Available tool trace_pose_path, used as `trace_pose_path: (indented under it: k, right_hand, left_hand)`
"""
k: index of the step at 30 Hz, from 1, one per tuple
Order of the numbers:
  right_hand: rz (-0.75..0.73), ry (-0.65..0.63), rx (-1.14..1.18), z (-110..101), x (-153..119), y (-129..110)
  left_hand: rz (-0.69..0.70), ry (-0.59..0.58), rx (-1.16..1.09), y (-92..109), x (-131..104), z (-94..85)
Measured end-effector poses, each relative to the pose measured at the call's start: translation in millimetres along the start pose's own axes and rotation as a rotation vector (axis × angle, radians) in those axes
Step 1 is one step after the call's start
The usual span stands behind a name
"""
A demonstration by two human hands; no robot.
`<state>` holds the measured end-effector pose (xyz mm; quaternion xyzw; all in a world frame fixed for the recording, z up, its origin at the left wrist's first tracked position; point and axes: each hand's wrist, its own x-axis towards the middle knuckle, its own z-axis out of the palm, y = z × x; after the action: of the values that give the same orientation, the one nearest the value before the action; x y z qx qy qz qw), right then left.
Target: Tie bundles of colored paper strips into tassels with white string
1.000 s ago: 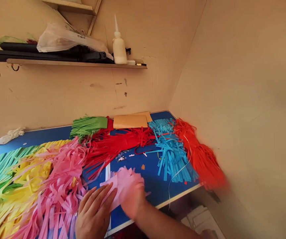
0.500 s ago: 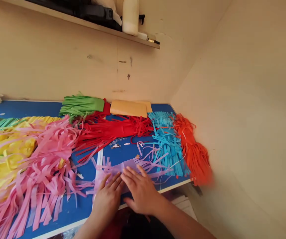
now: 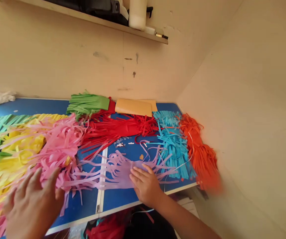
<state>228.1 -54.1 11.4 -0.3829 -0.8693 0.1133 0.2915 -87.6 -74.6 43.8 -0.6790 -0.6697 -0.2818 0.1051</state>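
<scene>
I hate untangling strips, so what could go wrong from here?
The lilac fringe's loose strips reach the pink fringe and blue fringe, so they could snag if it is lifted. The right hand covers only part of it; the rest might shift. The orange fringe overhangs the table edge and might slip off.

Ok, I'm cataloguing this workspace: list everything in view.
Fringed sheet: one, lilac, centre
Fringed pile: one, pink, left
Heap: one, yellow, left
Heap: one, teal, left
Heap: one, green, back
Heap: one, red, middle
Heap: one, blue, right
Heap: one, orange, right
Stack: one, tan, back
Wad: one, white, left
Cord: one, white, right
Scraps: several, white, middle
Table: one, blue, below
Shelf: one, tan, wall
Bottle: one, white, shelf
Gear: count unclear, black, shelf
Left hand: one, bare, near pile
Right hand: one, bare, on sheet
</scene>
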Motion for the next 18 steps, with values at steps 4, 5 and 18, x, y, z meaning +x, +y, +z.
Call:
trace_pose_path:
  k: [4,5,18]
  right_hand:
    - [-0.016,-0.091,-0.02,14.9,-5.8,-3.0]
    - [-0.017,-0.112,-0.024,16.5,-7.5,-2.7]
    - [-0.028,-0.171,0.025,2.7,-7.0,-3.7]
  left_hand:
    - [0.568,-0.297,-0.201,84.4,-10.1,-0.9]
    - [0.649,-0.416,-0.23,104.2,-13.5,7.6]
    - [0.392,-0.326,-0.086,79.5,-25.2,47.7]
